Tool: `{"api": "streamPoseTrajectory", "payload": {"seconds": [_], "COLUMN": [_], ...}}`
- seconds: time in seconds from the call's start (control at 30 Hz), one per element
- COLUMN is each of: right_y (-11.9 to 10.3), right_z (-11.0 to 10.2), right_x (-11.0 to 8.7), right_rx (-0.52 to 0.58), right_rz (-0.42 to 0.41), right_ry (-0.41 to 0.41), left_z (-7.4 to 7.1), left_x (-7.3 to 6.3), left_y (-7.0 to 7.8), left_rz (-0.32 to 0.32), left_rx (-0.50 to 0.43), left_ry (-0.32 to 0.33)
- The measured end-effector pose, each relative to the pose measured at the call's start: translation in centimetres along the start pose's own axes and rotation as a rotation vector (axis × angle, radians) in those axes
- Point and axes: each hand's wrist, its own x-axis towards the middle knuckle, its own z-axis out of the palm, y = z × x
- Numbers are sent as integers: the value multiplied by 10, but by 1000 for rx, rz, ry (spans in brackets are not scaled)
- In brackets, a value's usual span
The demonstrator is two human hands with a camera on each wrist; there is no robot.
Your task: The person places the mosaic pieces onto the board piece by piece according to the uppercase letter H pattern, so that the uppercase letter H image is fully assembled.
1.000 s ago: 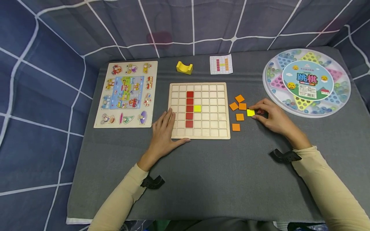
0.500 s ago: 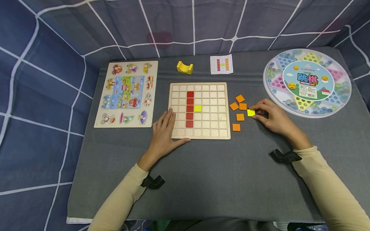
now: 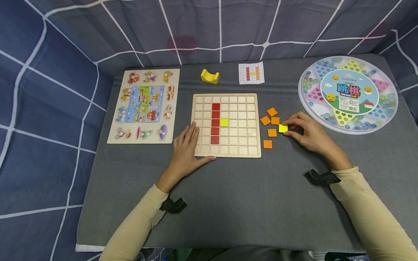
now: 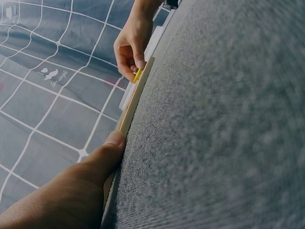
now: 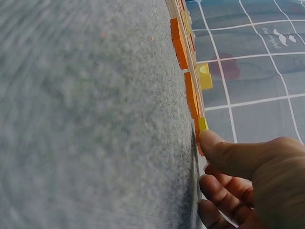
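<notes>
Grey tabletop [image 3: 248, 203], yellow tile [image 3: 282, 128] pinched between thumb and bent fingers of the right hand [image 3: 307, 133], just beside orange tiles [image 3: 272, 133], its gripped edge hidden, contact beneath unclear, left hand [image 3: 185, 150] extending straight fingers over the wooden board [image 3: 241, 140], concealing its near-left corner.

Grid board [image 3: 243, 137] is lying mid-way across the surface [image 3: 235, 203]. Five set tiles [image 3: 215, 122] are running down its third column from left; a sixth tile [image 3: 224, 122] is sitting directly right of the middle one. Left-hand grip [image 3: 185, 146] is resting at the board's near-left corner. Vehicle puzzle board [image 3: 145, 105] is lying farther left. Behind the grid board, curved block [image 3: 210, 77] is sitting left of pattern card [image 3: 251, 73]. Five loose tiles [image 3: 272, 132] are lying just right of the board. Right of these, right-hand grip [image 3: 307, 132] is pinching another tile [image 3: 282, 128]. Chinese checkers set [image 3: 348, 92] is lying behind and right of that grip. Curtain [image 3: 245, 21] is hanging behind.
</notes>
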Motion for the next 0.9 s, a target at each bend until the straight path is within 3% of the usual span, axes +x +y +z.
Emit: {"api": "streamPoseTrajectory", "payload": {"seconds": [0.37,0.9], "right_y": [-13,-70], "right_z": [5,52], "right_x": [16,85], "right_rx": [6,95], "right_rz": [-17,-122], "right_ry": [8,-36], "left_z": [0,-1], "left_x": [1,0], "left_y": [1,2], "left_rz": [0,1], "left_rx": [-7,14], "left_ry": [4,5]}}
